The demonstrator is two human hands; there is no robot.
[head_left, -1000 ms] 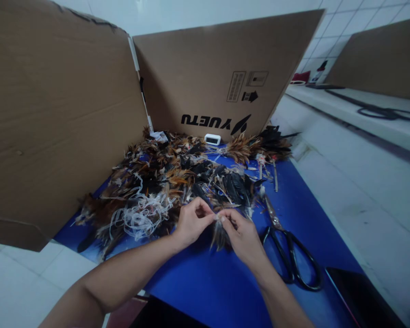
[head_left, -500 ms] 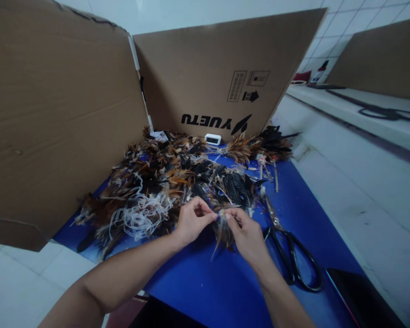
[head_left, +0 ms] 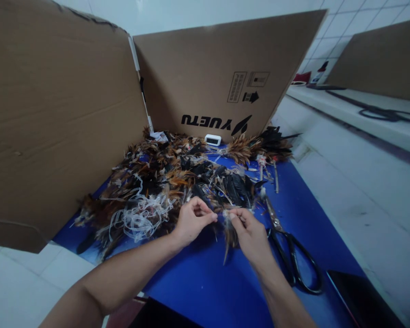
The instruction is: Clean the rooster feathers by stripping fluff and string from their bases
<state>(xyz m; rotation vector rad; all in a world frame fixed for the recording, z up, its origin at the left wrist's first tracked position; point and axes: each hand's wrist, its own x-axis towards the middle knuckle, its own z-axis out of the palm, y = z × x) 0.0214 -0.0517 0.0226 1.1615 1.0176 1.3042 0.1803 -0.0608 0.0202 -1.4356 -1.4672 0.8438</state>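
Pinching a small feather bundle [head_left: 229,232] at its top, the right hand [head_left: 251,237] lets it hang downward over the blue bench [head_left: 205,278], while the left hand [head_left: 193,221], fingertips closed together, sits just beside its quill end.

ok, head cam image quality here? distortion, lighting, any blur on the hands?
Head view: wide-angle stretch bends the cardboard screen and the white counter outward at the edges. Lighting is soft and even, no glare on the blue mat, only faint shadow under the forearms. The left hand and right hand read fairly sharp; the feather tuft in their grip is slightly soft.
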